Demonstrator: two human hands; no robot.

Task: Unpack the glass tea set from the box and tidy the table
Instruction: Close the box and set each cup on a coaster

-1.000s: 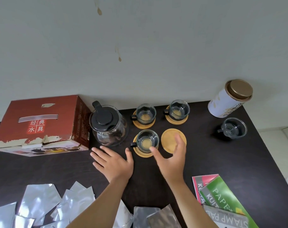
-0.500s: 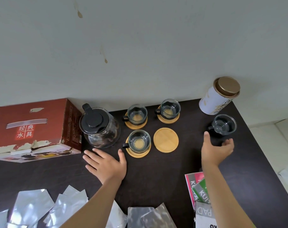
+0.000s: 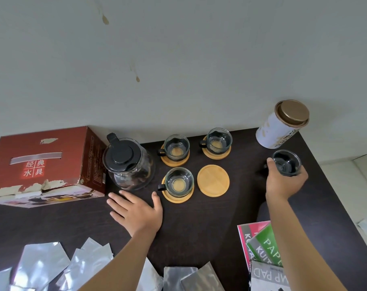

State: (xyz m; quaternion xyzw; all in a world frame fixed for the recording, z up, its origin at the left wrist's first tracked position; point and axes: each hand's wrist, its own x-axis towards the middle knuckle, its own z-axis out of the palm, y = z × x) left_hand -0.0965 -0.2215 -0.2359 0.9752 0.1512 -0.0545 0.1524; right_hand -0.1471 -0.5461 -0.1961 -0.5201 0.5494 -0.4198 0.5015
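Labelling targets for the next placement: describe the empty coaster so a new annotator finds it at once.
Start at the glass teapot with the black lid, beside the red box on the dark table. To its right lie four round bamboo coasters in a square. The bare coaster is the near-right one, the only one with no glass cup on it.

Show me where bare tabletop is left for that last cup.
Bare: the empty coaster; the dark strip between coaster and right hand; the stretch between left hand and booklets. Crowded: near edge with foil bags.
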